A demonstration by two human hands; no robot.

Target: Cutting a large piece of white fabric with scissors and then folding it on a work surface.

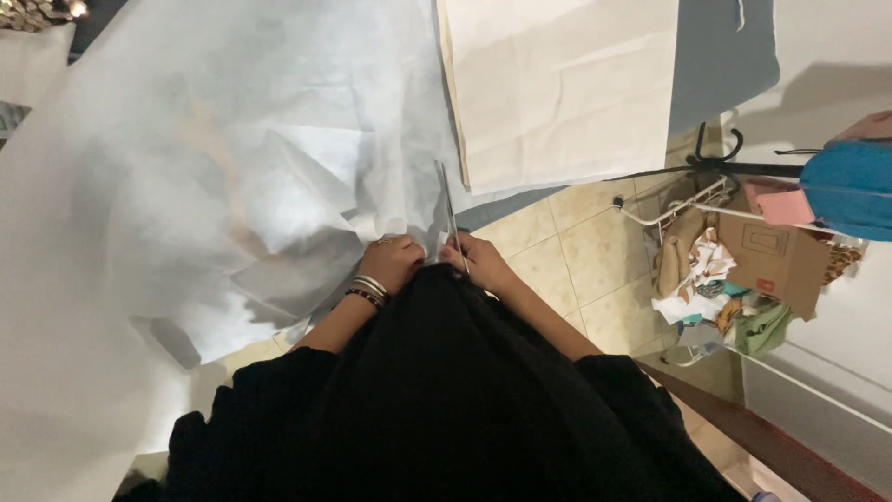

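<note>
A wide sheet of thin, translucent white fabric [214,177], soft and crumpled into shallow folds, spread across most of the view and draped toward the person. The left hand [392,262], with beaded and metal bracelets [367,290] at the wrist, had its fingers closed on the near edge of that sheet, pinching it into a bunch. The right hand [478,263] sat just beside it, fingers wrapped around the handles of a pair of long, slim metal scissors [450,212], whose narrow blades pointed away from the body and lay against the fabric. Beyond them rested a stiffer, flat, cream-coloured rectangular piece of cloth [567,84] with crisp straight edges. A loose black garment [446,400] filled the lower frame. To the right, over glossy beige floor tiles [576,251], a wire rack [697,200] held a brown cardboard box [776,256] and crumpled scraps.
</note>
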